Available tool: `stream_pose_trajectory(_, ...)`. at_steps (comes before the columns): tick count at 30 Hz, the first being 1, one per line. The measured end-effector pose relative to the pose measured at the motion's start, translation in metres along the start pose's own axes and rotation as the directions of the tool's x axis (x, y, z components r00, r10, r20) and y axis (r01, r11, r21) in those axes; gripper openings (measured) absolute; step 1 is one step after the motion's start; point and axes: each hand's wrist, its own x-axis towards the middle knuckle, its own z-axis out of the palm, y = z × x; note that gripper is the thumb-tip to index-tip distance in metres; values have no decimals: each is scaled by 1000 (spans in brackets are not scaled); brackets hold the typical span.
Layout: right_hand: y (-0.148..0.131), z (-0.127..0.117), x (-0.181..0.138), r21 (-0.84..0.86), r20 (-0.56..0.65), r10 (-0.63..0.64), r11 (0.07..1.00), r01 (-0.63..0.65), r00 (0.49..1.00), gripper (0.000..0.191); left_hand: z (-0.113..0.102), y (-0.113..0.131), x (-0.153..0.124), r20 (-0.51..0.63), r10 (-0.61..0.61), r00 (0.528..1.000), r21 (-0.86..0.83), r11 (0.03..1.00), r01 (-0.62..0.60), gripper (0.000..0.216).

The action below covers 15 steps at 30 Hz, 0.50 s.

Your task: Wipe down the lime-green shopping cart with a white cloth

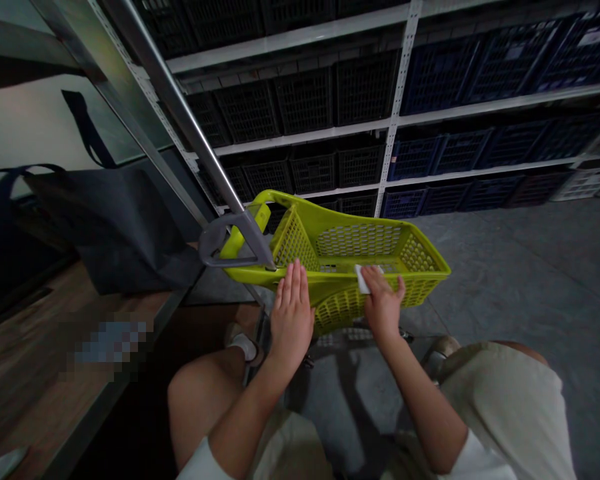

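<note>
- While the right hand [383, 301] presses on the near rim, I judge the handwork on the yellow-green shopping cart [336, 283] to be under way rather than finished, since a white cloth [363, 280] lies right at the edge.
- I see that cart just ahead of the person's knees, over the grey floor [505, 280], its basket mouth facing up and nothing that I can make out lying inside.
- My right hand has the cloth under its fingers, against the rim, with the little finger sticking out to the side.
- My left hand [293, 303] is flat, fingers straight and close together, resting against the near side beside the grey handle frame [257, 241]; I see nothing held in it, and I take it to be steadying the cart.
- Only the near edge has hands on it: the far wall [360, 239], the front end and the handle frame are untouched at this moment.
- Which parts are already done I cannot tell, because no clear difference between one stretch of plastic and another shows in this dim light.
- I count the work complete nowhere for certain; the cloth in use suggests some part is left.
</note>
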Motion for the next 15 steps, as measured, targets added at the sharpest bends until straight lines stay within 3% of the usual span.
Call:
stream_pose_trajectory(3, -63, 10, 10, 177, 164, -159, 976, 129, 974, 67, -1, -1, 0, 11, -7, 1000, 18, 1000, 7, 79)
stream_pose_trajectory(6, -91, 15, 17, 244, 215, -252, 949, 198, 943, 68, -1, -4, 0, 11, -11, 1000, 23, 1000, 10, 76)
stream_pose_trajectory(9, -67, 12, 15, 206, 207, -285, 948, 243, 936, 73, -2, -7, 1, 5, -17, 1000, 35, 999, 16, 76)
stream_pose_trajectory(12, -11, 2, 7, 86, 170, -249, 968, 237, 954, 76, -3, -7, 1, 9, -21, 1000, 41, 999, 21, 78)
stream_pose_trajectory(15, 40, -10, -3, -42, 101, -143, 988, 148, 985, 75, -5, -6, 1, 14, -28, 1000, 33, 999, 27, 79)
